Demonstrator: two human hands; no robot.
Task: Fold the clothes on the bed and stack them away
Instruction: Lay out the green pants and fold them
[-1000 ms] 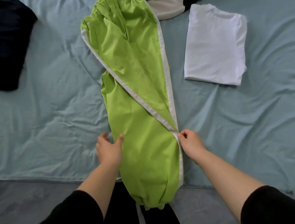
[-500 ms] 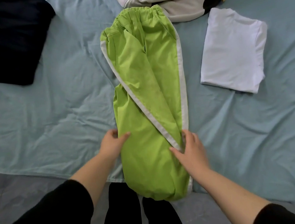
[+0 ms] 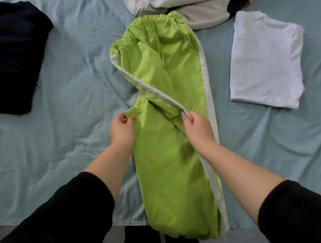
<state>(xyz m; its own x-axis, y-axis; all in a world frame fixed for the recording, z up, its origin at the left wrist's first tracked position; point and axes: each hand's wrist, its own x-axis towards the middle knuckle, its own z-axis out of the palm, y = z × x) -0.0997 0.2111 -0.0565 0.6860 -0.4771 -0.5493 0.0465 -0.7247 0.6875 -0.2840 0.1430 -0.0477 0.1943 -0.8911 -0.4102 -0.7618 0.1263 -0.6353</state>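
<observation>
Lime-green trousers with white side stripes (image 3: 181, 65) lie lengthwise on the light-blue bed sheet (image 3: 73, 103), waistband at the far end and cuffs hanging over the near edge. One leg is folded over the other. My left hand (image 3: 121, 130) pinches the green cloth at the left edge, about mid-length. My right hand (image 3: 197, 126) pinches the white stripe of the upper leg and holds it raised off the layer below.
A folded white shirt (image 3: 264, 59) lies to the right of the trousers. A heap of white, black and yellow garments (image 3: 188, 0) sits beyond the waistband. A dark folded garment (image 3: 1, 51) lies at the far left. The bed's near edge (image 3: 52, 219) runs along the bottom.
My right hand went from lying flat on the trousers to pinching the white stripe and lifting it. My left hand now pinches the left edge. The view has moved closer.
</observation>
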